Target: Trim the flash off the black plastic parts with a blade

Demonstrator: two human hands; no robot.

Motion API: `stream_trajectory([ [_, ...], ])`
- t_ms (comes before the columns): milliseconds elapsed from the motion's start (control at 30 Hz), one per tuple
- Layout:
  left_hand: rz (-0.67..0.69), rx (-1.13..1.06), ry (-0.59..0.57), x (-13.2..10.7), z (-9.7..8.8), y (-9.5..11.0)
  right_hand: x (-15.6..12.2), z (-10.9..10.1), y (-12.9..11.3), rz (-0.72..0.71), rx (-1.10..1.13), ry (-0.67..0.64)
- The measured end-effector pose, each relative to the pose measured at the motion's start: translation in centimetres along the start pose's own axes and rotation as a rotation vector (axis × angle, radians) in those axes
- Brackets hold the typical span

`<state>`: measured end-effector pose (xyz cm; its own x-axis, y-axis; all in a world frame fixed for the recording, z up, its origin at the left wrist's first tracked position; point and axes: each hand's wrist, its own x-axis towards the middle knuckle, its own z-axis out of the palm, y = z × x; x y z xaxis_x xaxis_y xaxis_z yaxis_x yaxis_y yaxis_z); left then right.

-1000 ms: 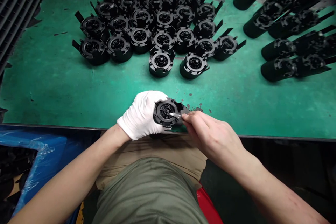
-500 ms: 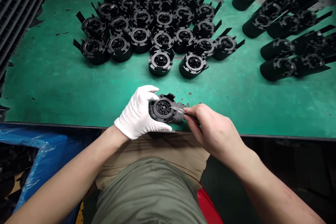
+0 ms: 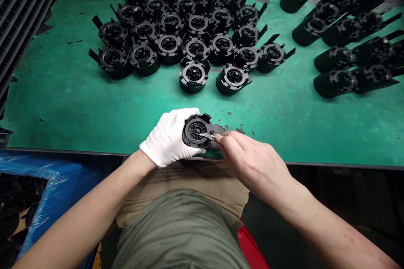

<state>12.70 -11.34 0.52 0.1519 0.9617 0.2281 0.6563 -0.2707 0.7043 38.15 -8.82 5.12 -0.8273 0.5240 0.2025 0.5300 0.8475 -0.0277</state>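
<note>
My left hand (image 3: 168,136), in a white glove, is wrapped round a round black plastic part (image 3: 195,130) and holds it just above the near edge of the green table (image 3: 63,101). The part's ribbed round face is turned up towards me. My bare right hand (image 3: 249,162) pinches a thin metal blade (image 3: 206,136) whose tip rests on that face near its middle.
A tight cluster of several similar black parts (image 3: 189,29) stands upright at the back centre. More of them lie on their sides at the right (image 3: 347,54). A blue plastic-lined bin (image 3: 38,189) sits low on my left, and a dark ribbed panel (image 3: 19,12) stands far left.
The held part dipped away and came back towards me, turning slightly in my gloved hand. My right hand shifted left, and the blade tip now sits closer to the face's centre.
</note>
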Motion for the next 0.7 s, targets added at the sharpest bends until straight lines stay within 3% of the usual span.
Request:
stream_trajectory([
  [167, 0.007, -0.011, 0.005, 0.0, 0.3, -0.2, 0.2, 0.4, 1.0, 0.022, 0.157, 0.079],
  [300, -0.002, 0.076, 0.225, -1.4, 1.0, -0.3, -0.2, 0.4, 1.1, 0.108, 0.317, 0.182],
  [367, -0.016, 0.177, 0.316, -2.5, 1.2, 0.0, -0.6, 0.5, 1.0, 0.111, 0.357, 0.171],
  [567, -0.059, 0.219, 0.210, -4.2, -0.9, 1.2, -1.0, 0.2, 1.7, 0.142, 0.309, 0.167],
  [700, 0.046, 0.188, 0.216, -3.3, -2.4, 0.2, -0.8, -0.2, 0.3, 0.093, 0.370, 0.126],
])
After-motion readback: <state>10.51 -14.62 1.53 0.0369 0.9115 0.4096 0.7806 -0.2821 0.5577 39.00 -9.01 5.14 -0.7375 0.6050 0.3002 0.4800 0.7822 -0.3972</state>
